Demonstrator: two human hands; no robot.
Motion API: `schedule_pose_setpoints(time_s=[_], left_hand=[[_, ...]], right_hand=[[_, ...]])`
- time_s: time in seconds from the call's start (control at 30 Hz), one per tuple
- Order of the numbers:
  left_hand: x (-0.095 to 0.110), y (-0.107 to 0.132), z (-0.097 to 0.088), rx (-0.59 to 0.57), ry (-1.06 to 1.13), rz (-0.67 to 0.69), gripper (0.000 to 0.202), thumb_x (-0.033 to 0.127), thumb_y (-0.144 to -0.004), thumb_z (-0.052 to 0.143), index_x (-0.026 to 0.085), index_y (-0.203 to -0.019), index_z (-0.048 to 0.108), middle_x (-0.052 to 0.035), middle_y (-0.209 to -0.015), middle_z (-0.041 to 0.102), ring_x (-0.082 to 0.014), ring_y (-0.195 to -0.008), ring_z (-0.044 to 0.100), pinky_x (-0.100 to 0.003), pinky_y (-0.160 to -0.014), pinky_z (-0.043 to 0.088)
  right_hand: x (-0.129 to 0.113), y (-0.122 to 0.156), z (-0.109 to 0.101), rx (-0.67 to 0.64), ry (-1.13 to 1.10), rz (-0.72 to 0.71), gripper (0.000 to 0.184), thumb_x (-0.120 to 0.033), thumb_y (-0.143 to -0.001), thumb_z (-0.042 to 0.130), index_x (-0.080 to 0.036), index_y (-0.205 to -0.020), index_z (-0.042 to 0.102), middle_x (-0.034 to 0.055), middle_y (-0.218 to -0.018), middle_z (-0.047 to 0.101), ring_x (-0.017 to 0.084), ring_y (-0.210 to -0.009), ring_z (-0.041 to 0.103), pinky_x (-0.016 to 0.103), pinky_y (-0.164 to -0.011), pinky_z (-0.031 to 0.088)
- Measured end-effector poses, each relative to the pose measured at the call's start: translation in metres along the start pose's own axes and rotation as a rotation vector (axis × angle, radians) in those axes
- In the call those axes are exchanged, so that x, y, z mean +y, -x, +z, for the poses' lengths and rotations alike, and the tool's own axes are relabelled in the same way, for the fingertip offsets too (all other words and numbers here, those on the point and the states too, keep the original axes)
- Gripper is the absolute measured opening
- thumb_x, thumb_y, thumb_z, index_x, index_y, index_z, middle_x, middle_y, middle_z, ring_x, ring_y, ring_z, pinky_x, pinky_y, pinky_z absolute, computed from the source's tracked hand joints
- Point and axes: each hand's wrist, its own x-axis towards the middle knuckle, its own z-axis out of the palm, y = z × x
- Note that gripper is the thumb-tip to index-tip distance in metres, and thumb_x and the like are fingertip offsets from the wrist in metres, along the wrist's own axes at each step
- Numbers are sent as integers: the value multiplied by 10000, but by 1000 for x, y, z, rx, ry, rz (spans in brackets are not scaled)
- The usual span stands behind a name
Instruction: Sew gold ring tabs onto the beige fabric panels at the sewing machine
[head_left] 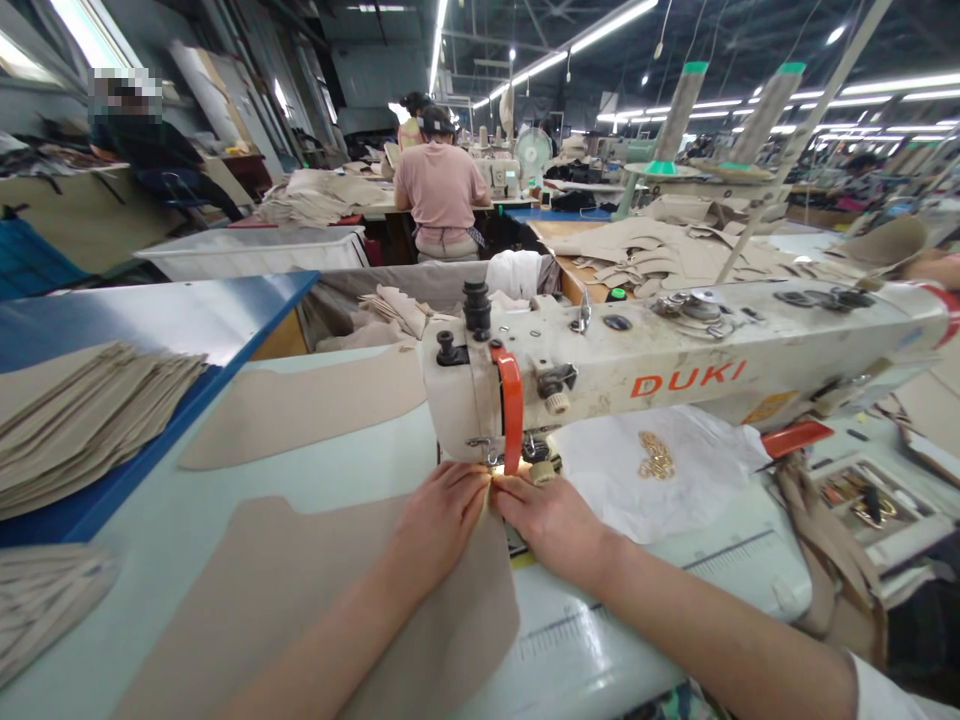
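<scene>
A beige fabric piece (300,600) lies on the pale sewing table (360,455), its far edge under the head of the white DUKI sewing machine (675,375). My left hand (442,520) lies on the fabric with fingers stretched toward the needle area. My right hand (551,520) rests just right of it, fingertips pressed together at the fabric edge below the orange guard (512,405). The two hands' fingertips nearly touch. The needle itself is hidden by glare and by the fingers.
A second beige piece (300,405) lies further back on the table. Stacked cut pieces (82,420) sit on the blue table at left. White plastic with small gold parts (656,455) lies right of the needle. A person in pink (441,190) sits ahead.
</scene>
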Motion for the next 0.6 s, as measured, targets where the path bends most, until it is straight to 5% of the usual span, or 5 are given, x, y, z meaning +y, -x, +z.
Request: schedule_pose_setpoints(time_s=[0.3, 0.6], left_hand=[[2, 1, 0, -20, -7, -50, 217, 181, -935, 430, 150, -905, 642, -81, -914, 690, -199, -857, 615, -357, -779, 543], [7, 2, -2, -48, -62, -38, 227, 139, -925, 413, 141, -961, 638, -89, -944, 687, -205, -920, 613, -391, -841, 541]], right_hand=[[1, 1, 0, 4, -36, 13, 62, -111, -848, 589, -106, -889, 637, 99, -1033, 675, 221, -854, 622, 316, -666, 515], [-2, 10, 2, 37, -64, 2, 181, -139, -831, 631, -89, -1005, 630, 99, -1066, 674, 227, -1005, 607, 347, -830, 534]])
